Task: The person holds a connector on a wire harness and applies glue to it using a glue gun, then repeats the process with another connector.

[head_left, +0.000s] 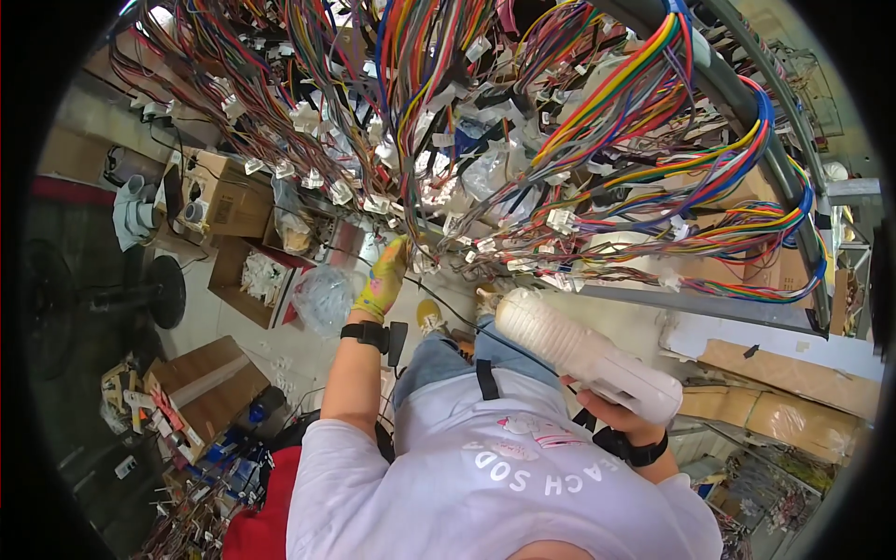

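My left hand [381,283], in a yellow-green patterned glove, reaches up to the lower ends of the hanging bundle of coloured wires [408,159]. Its fingers are closed at the wire ends, partly hidden among white connectors [425,257]. Low at the right, my bare right hand [613,411] grips a long white heat gun [588,355] from below. The tool has a ribbed barrel, tilted up toward the left, its front end apart from the wires. A dark cord [448,308] runs between my hands and passes behind the heat gun.
More wire bundles [644,173] hang from a curved metal rack [810,233] across the far side and right. Cardboard boxes [224,191] and a clear plastic bag [325,299] stand at the left, near a black fan [166,291]. Flattened cardboard [775,415] lies at the right.
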Demonstrator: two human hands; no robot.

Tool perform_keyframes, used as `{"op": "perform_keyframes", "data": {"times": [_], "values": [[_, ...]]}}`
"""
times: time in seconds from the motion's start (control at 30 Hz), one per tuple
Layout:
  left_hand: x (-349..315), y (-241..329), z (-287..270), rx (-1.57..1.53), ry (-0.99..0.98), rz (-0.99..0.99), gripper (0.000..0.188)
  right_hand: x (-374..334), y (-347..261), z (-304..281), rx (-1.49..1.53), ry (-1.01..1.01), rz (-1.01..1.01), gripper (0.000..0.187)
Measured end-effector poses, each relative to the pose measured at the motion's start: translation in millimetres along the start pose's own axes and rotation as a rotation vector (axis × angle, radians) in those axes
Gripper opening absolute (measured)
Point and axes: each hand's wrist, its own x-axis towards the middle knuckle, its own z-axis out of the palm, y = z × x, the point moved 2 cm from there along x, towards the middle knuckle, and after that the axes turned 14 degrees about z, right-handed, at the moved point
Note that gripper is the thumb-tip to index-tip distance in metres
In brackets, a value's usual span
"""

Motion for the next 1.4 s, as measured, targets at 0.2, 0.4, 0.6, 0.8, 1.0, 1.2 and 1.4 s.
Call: {"op": "perform_keyframes", "data": {"times": [0.2,0.4,0.6,0.8,1.0,1.2,1.4], "values": [[-18,57,64,0.425,-0.426,-0.081,0.064,1,0,-3,0.013,0.007,-0.076,0.033],[-14,1,35,1.171,-0.238,0.162,0.047,4,-16,-3,0.046,-0.004,-0.194,0.032],[-40,24,71,1.446,-0.086,0.620,0.037,0,-12,-5,0.100,0.022,-0.124,0.032],[-37,18,80,1.382,0.010,0.432,0.040,2,-5,-4,0.099,-0.053,-0.122,0.043],[-11,5,86,1.464,0.118,0.786,0.046,3,-8,-5,-0.018,-0.171,-0.128,0.058],[2,9,99,0.959,0.380,0.372,0.042,4,-12,-1,0.071,-0.055,-0.140,0.043],[-3,28,120,1.133,0.444,0.379,0.042,5,-12,-2,0.106,0.010,-0.150,0.032]]}}
